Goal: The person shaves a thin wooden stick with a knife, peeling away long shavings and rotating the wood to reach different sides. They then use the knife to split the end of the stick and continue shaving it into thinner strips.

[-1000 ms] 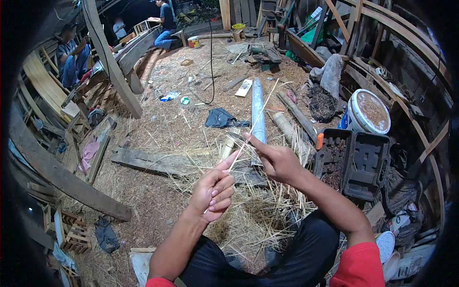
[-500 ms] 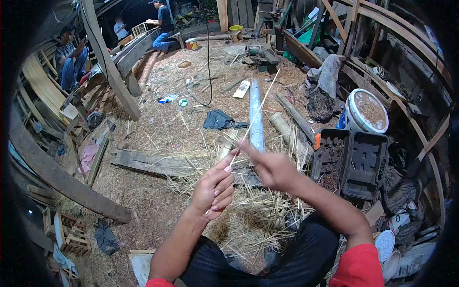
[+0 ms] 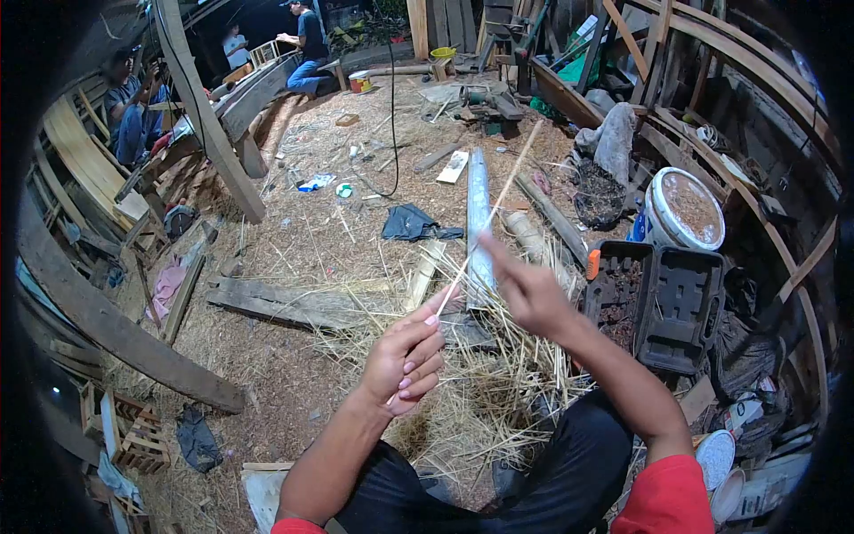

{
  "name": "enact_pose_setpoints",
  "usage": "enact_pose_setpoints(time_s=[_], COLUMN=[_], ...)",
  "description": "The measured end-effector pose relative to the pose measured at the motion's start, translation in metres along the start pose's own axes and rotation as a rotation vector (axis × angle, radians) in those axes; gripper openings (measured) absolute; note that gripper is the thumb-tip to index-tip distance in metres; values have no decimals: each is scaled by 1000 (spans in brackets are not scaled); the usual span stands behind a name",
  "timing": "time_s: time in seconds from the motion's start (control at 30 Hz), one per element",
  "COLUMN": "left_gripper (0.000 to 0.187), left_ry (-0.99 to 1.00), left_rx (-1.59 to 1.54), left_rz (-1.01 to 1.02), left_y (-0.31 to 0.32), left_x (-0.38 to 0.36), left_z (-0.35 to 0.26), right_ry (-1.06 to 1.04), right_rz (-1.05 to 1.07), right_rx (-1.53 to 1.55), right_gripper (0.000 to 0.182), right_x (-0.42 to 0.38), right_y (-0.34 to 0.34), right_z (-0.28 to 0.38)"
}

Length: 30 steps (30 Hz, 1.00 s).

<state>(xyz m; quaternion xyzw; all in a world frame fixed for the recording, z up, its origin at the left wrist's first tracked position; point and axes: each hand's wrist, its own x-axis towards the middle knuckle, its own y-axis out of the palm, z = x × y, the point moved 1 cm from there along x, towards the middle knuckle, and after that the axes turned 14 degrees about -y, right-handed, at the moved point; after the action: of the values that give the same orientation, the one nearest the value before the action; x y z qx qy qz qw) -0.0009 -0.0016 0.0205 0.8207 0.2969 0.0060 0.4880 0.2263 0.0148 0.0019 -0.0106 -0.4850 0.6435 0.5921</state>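
A long thin strip [image 3: 513, 174], pale like split bamboo or cane, slants up and to the right from my left hand [image 3: 407, 360]. That hand is closed round its lower part, with the thumb on top. My right hand [image 3: 536, 295] is beside the strip, further up, its fingers mostly curled and one reaching forward to it. Whatever the curled fingers may hold is hidden, and the fingertips are slightly blurred. Beneath both hands lies a heap of pale shavings [image 3: 480, 409], between my knees.
A timber [image 3: 294, 304] and a grey metal-looking length [image 3: 479, 222] lie ahead on the chip-strewn ground. On the right are an open black case [image 3: 680, 307] and a white bucket [image 3: 685, 209]. People [image 3: 307, 49] are at the far left beside long boards.
My right hand has moved away from my left hand, up and to the right along the strip. The strip leans slightly more to the right; my left hand keeps its grip.
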Motion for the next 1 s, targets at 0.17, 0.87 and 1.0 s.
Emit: enact_pose_setpoints(time_s=[0.17,0.87,1.0], left_gripper=[51,46,34], left_ry=[15,-13,41], left_rx=[-62,140,19], left_rz=[-47,-156,-163], left_y=[-3,-13,-14], left_x=[-1,6,4], left_z=[0,-8,-5], right_ry=[-249,-204,-333], right_rz=[164,51,202], right_rx=[-124,24,-40], right_gripper=[67,58,67], right_x=[-3,-8,-9], right_y=[16,19,30], right_z=[20,-13,22])
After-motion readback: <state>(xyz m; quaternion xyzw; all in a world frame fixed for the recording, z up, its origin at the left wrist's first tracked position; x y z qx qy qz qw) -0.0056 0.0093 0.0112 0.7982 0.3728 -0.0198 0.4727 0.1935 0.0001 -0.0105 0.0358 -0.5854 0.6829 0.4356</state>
